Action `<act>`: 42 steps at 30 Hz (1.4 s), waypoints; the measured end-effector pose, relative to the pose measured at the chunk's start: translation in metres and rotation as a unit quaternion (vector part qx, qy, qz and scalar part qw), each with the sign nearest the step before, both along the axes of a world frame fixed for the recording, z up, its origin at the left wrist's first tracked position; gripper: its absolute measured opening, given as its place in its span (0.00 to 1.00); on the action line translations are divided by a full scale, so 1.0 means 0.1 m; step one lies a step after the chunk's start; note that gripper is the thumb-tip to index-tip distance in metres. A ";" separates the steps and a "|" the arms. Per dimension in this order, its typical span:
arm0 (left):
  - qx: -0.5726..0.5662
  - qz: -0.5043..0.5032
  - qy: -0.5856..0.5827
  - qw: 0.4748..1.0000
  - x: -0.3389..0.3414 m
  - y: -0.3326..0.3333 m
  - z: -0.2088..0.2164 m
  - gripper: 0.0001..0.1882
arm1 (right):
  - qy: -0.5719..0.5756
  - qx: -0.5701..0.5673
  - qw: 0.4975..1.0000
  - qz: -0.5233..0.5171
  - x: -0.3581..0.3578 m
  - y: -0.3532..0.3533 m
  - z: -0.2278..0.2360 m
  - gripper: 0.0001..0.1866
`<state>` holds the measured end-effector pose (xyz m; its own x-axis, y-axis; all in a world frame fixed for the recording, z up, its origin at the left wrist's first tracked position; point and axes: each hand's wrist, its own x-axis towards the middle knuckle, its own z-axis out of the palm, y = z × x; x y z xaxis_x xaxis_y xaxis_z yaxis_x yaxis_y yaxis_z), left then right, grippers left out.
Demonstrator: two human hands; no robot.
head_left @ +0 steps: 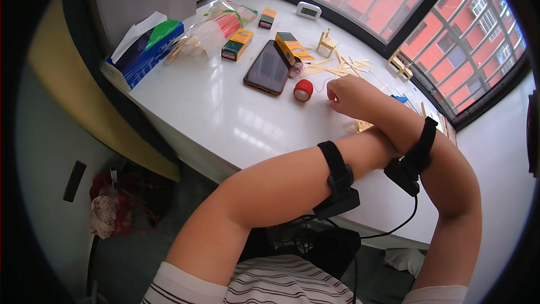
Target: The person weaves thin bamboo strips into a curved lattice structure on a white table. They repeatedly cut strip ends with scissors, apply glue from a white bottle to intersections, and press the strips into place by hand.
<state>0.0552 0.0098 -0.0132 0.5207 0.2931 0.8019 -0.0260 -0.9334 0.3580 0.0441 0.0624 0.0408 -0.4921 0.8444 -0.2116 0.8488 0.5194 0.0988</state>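
Lying just right of the phone (269,67), the spool (304,86) is small and squat, wound in vivid red thread, its pale end facing the person. A thin strand (323,86) curves from beside it toward the right hand (347,94), farther right of the phone, with fingers curled inward. From where I stand, I cannot tell whether they pinch the strand; the back of the hand covers most of the fingertips. The left forearm (281,180) passes beneath the right forearm (406,115), which hides the left hand completely, so I cannot tell its grip either. Right of the phone and nearer the person, a pale piece (364,125) peeks out by the crossed arms, its shape unclear. Pale sticks (338,71) lie scattered right of the phone, some blocked by the right hand.
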 end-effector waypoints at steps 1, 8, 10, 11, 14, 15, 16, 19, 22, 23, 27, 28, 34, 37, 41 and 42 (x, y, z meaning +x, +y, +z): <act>0.027 0.018 -0.022 0.999 0.00 0.00 -0.03 0.09 | 0.010 0.021 1.000 0.004 0.00 -0.04 0.04 0.09; 0.007 0.030 0.219 0.975 -0.44 -0.07 -0.04 0.07 | 0.276 0.163 0.944 -0.082 0.80 -0.42 0.66 0.07; -0.018 0.028 0.275 0.961 -0.44 -0.11 0.11 0.07 | 0.287 0.212 0.927 -0.114 1.35 -0.56 0.84 0.09; -0.023 0.030 0.295 0.955 -0.44 -0.12 0.15 0.07 | 0.349 0.212 0.898 -0.164 1.66 -0.61 0.86 0.13; -0.026 0.036 0.312 0.949 -0.46 -0.13 0.18 0.08 | 0.435 0.243 0.830 -0.249 2.28 -0.83 0.80 0.15; -0.024 0.035 0.311 0.950 -0.44 -0.13 0.18 0.08 | 0.453 0.248 0.815 -0.263 2.51 -0.90 0.70 0.15; -0.022 0.039 0.318 0.947 -0.46 -0.14 0.20 0.08 | 0.474 0.251 0.800 -0.270 2.63 -0.92 0.62 0.15; -0.023 0.043 0.335 0.941 -0.47 -0.14 0.22 0.08 | 0.489 0.259 0.769 -0.321 2.80 -0.99 0.37 0.14; -0.036 0.047 0.342 0.938 -0.48 -0.18 0.25 0.08 | 0.516 0.258 0.743 -0.339 2.83 -1.01 0.20 0.14; -0.041 0.050 0.345 0.936 -0.49 -0.19 0.27 0.08 | 0.516 0.259 0.740 -0.345 2.81 -1.01 0.15 0.14; -0.040 0.044 0.320 0.945 -0.50 -0.19 0.23 0.07 | 0.526 0.254 0.733 -0.349 2.81 -1.01 0.03 0.14; -0.042 0.045 0.323 0.944 -0.51 -0.19 0.23 0.07 | 0.526 0.248 0.733 -0.353 2.79 -1.02 0.00 0.14; -0.043 0.039 0.316 0.947 -0.53 -0.20 0.25 0.07 | 0.531 0.236 0.734 -0.352 2.81 -1.04 -0.04 0.15; -0.041 0.037 0.310 0.949 -0.53 -0.19 0.24 0.07 | 0.521 0.237 0.740 -0.354 2.78 -1.04 -0.04 0.15; -0.042 0.038 0.317 0.947 -0.53 -0.19 0.24 0.07 | 0.514 0.230 0.748 -0.351 2.75 -1.04 -0.05 0.15; -0.046 0.039 0.320 0.945 -0.52 -0.20 0.25 0.07 | 0.510 0.234 0.750 -0.350 2.75 -1.03 -0.05 0.15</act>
<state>0.0028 -0.0101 0.0116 0.8650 0.4031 0.2987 0.2904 -0.8878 0.3571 0.3193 -0.0410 0.0355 0.4023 0.8356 0.3740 0.6550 0.0227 -0.7552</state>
